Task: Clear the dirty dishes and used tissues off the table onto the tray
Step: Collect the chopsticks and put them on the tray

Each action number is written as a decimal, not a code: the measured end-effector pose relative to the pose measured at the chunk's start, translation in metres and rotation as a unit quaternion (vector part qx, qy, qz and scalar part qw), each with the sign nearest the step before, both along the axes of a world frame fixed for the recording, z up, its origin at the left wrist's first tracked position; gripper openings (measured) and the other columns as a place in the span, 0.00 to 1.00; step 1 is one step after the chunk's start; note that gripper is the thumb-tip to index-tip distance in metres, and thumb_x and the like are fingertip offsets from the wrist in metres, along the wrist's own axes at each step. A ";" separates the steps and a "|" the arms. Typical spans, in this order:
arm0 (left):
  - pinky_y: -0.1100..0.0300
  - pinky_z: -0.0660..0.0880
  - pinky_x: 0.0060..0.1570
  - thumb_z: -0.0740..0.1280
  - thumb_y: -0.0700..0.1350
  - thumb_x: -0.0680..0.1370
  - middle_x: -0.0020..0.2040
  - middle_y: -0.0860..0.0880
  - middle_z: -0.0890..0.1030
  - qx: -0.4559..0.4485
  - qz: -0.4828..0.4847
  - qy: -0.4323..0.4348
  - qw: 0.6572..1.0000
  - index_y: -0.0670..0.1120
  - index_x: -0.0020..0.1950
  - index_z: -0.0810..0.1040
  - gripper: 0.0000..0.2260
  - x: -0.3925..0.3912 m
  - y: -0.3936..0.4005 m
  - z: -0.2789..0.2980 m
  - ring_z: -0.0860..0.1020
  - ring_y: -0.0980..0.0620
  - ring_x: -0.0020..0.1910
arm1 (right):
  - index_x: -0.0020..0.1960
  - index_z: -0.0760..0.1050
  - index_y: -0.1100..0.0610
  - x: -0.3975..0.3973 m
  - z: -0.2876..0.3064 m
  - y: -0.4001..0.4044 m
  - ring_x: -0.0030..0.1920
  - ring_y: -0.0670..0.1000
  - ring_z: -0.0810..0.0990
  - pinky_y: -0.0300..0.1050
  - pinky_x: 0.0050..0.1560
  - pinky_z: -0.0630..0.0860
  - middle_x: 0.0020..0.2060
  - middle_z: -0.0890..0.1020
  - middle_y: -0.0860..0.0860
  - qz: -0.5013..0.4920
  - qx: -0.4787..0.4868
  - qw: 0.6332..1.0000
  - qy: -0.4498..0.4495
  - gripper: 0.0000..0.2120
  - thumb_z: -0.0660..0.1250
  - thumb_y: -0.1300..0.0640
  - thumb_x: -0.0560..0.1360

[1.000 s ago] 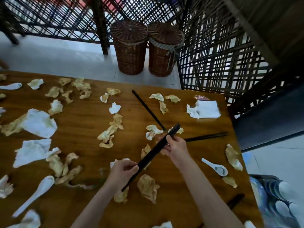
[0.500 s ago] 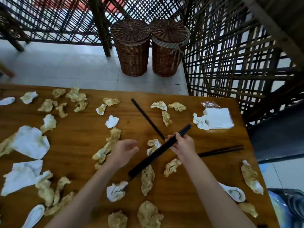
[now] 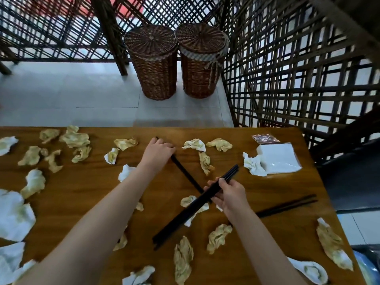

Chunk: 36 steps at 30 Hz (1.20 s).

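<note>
My right hand pinches a bundle of black chopsticks, slanting near-left to far-right above the counter. Left hand reaches far, fingers curled down on a single chopstick lying flat. Crumpled used tissues litter the counter everywhere; another chopstick pair lies at right.

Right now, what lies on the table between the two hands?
In the head view, a lone black chopstick runs from under the left hand toward the right hand, which grips a chopstick bundle. Otherwise bare wood.
</note>
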<state>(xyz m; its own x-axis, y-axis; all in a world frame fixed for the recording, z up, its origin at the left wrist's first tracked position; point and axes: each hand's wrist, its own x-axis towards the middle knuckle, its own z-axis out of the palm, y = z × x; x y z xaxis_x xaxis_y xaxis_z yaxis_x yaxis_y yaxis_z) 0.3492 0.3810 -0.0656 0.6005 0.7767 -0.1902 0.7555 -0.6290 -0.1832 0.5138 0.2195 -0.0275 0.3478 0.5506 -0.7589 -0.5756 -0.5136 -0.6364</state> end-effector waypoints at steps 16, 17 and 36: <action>0.48 0.59 0.67 0.64 0.47 0.78 0.59 0.50 0.76 0.021 -0.030 0.029 0.999 0.53 0.59 0.75 0.10 -0.008 -0.002 -0.002 0.70 0.46 0.63 | 0.47 0.72 0.61 0.007 0.002 -0.003 0.38 0.55 0.84 0.46 0.32 0.80 0.41 0.83 0.59 -0.030 0.004 1.000 0.003 0.07 0.57 0.61 0.80; 0.48 0.59 0.67 0.64 0.47 0.78 0.59 0.50 0.76 0.018 -0.025 0.027 0.999 0.53 0.59 0.75 0.10 -0.010 -0.005 -0.001 0.71 0.47 0.63 | 0.47 0.72 0.61 0.008 0.003 -0.006 0.38 0.55 0.84 0.46 0.33 0.80 0.41 0.83 0.59 -0.032 0.005 0.999 -0.002 0.07 0.57 0.61 0.80; 0.62 0.70 0.39 0.70 0.36 0.74 0.39 0.48 0.79 -0.341 0.161 -0.408 0.832 0.49 0.38 0.77 0.09 -0.034 -0.211 0.089 0.77 0.50 0.38 | 0.49 0.72 0.60 0.028 0.068 -0.117 0.48 0.58 0.82 0.55 0.53 0.78 0.50 0.81 0.60 -0.035 0.028 0.999 -0.021 0.06 0.57 0.60 0.81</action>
